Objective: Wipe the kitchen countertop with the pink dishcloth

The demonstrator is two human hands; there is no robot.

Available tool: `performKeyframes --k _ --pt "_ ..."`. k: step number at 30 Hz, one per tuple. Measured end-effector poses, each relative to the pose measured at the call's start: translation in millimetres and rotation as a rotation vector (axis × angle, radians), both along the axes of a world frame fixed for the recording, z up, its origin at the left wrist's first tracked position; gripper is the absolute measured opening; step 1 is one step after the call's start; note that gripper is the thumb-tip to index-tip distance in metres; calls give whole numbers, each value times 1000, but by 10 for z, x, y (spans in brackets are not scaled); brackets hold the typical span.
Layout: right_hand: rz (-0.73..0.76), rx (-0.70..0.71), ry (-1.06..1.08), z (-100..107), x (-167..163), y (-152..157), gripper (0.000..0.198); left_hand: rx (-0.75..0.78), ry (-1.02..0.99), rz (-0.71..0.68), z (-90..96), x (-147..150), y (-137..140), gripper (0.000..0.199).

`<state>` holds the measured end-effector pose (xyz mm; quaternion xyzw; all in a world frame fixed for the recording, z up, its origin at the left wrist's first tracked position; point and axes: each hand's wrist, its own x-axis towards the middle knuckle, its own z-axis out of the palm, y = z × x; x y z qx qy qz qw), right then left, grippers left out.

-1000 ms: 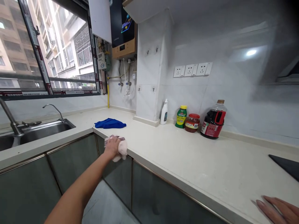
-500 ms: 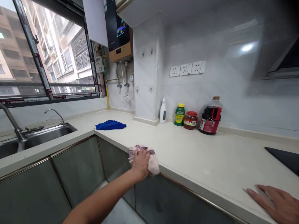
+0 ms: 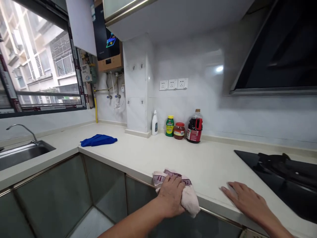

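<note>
Item one: our left hand [image 3: 170,195] is closed over a pink cloth [image 3: 184,195], pressing it onto the near edge of the desk [image 3: 148,155], part of the cloth hanging over the front. Item two: our right hand [image 3: 244,200] lies flat and spread on the desk to the right, holding nothing, just left of the black stove [image 3: 279,172]. Far left we list a blue cloth [image 3: 98,140]; along the far wall, a white bottle [image 3: 155,123], a green bottle [image 3: 169,126], a red jar [image 3: 179,130] and a dark sauce bottle [image 3: 194,126].

The left hand [image 3: 171,195] covers the middle of the pink cloth [image 3: 188,198]. The sink [image 3: 19,153] and the black stove [image 3: 284,178] are cut off at the picture's sides. The labels on the bottles [image 3: 194,127] are too small to read.
</note>
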<state>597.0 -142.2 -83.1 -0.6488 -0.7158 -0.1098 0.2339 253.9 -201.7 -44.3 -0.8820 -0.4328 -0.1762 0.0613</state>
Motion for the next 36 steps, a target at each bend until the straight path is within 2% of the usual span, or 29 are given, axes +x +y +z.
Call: performKeyframes --k 3,6,11,16,19,21,24,27,30,33,36 --pt "2 -80 18 35 -55 -33 59 -97 -40 7 117 19 51 85" --pt "5 -103 9 24 -42 -51 61 -238 -12 34 286 130 232 92" --pt "86 -101 16 -102 84 -69 62 -437 93 20 557 423 875 92" --pt "59 -73 12 -249 96 -33 71 -433 179 61 619 812 1693 95" --pt "9 -55 12 -263 47 -56 77 -388 182 159 648 911 2190 91" --pt "10 -45 5 -219 10 -103 75 -360 167 244 688 829 2484 89" --pt "34 -57 4 -103 -45 -183 69 -294 140 403 768 501 2772 84" --pt "40 -57 25 -3 -89 -229 66 -220 127 560 853 107 2816 73" --pt "41 -39 58 35 -112 -233 64 -170 124 614 874 -140 2667 64" --pt "38 -16 82 30 -129 -217 64 -154 136 565 772 -193 2405 67" --pt "34 0 85 20 -143 -198 65 -179 135 399 621 -107 2051 71"
